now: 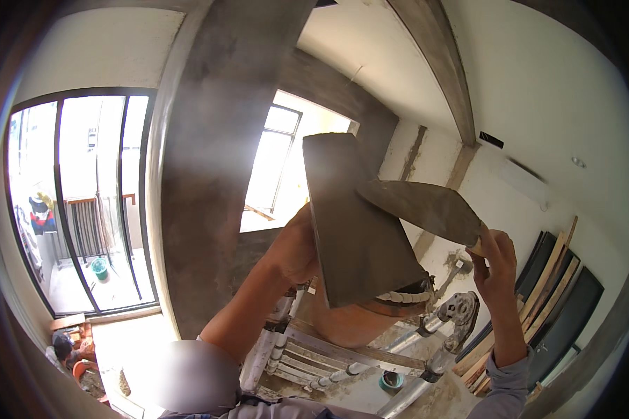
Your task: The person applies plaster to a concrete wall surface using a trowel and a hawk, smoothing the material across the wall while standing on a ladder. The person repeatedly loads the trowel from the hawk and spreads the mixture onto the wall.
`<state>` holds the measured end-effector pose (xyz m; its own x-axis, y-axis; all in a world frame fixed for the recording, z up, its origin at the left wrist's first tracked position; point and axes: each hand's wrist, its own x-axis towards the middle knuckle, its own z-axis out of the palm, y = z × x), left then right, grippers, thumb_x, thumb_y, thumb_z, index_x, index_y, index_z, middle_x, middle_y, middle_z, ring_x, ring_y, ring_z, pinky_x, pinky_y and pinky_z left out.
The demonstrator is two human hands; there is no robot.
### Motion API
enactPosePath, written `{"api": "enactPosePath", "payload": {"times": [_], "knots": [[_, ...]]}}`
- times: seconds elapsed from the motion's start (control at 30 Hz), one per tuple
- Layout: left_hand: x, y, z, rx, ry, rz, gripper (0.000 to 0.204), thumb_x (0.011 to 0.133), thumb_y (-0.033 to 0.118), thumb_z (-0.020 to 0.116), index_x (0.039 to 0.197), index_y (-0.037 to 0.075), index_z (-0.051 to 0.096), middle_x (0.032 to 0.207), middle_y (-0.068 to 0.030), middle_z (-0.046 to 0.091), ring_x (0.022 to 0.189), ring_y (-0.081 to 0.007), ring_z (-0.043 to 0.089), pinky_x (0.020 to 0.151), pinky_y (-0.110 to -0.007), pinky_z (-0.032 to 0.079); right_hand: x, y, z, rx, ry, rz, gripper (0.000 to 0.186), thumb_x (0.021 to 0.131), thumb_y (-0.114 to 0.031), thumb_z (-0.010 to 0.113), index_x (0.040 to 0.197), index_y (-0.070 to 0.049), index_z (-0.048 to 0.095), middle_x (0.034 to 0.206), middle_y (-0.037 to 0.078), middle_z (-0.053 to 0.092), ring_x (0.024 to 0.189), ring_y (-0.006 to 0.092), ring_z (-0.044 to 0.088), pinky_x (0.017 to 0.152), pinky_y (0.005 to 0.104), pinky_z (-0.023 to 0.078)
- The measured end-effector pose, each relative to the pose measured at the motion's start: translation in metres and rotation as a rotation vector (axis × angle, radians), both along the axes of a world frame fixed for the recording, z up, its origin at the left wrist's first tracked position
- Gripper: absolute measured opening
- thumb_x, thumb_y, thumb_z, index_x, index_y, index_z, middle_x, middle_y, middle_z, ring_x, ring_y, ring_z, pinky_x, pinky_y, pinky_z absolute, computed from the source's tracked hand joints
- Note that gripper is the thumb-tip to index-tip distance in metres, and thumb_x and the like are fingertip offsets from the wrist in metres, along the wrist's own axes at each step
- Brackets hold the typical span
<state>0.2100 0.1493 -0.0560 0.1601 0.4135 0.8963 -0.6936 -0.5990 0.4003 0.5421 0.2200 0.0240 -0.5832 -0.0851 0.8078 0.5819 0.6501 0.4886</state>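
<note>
My left hand grips a plasterer's hawk, a flat board coated grey, held tilted in front of me. The board hides most of that hand's fingers. My right hand is closed round the handle end of a trowel. The trowel's grey, leaf-shaped blade points left, and its tip overlaps the hawk's upper right side. Just below the hawk is a tan, rounded container, with a pale strap and dark stuff along its rim, partly hidden by the board.
An aluminium ladder spattered with plaster stands below me. Grey-plastered wall rises ahead, beside a window. Planks and dark panels lean at the right. A green bucket is on the floor; sliding glass doors are at the left.
</note>
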Motion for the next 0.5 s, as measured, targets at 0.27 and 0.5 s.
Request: {"api": "enactPosePath", "payload": {"times": [0.27, 0.5], "knots": [[-0.008, -0.008, -0.011, -0.156, -0.033, -0.078, 0.036, 0.1, 0.009, 0.042, 0.134, -0.004, 0.042, 0.127, -0.0179, 0.053, 0.112, -0.024, 0.059, 0.095, -0.035, 0.052, -0.02, -0.006, 0.009, 0.014, -0.002, -0.028, 0.065, 0.071, 0.0, 0.072, 0.133, -0.007, 0.053, 0.092, 0.011, 0.056, 0.084, 0.0286, 0.055, 0.074, 0.0413, 0.044], [-0.012, -0.007, -0.004, -0.225, 0.02, 0.339, 0.032, 0.099, 0.013, 0.041, 0.123, -0.004, 0.052, 0.114, -0.0151, 0.062, 0.101, -0.0227, 0.063, 0.085, -0.035, 0.054, -0.02, -0.023, 0.036, -0.241, 0.047, -0.043, 0.053, 0.084, -0.021, 0.068, 0.132, -0.007, 0.052, 0.085, 0.012, 0.054, 0.074, 0.0318, 0.052, 0.071, 0.0401, 0.045]]}}
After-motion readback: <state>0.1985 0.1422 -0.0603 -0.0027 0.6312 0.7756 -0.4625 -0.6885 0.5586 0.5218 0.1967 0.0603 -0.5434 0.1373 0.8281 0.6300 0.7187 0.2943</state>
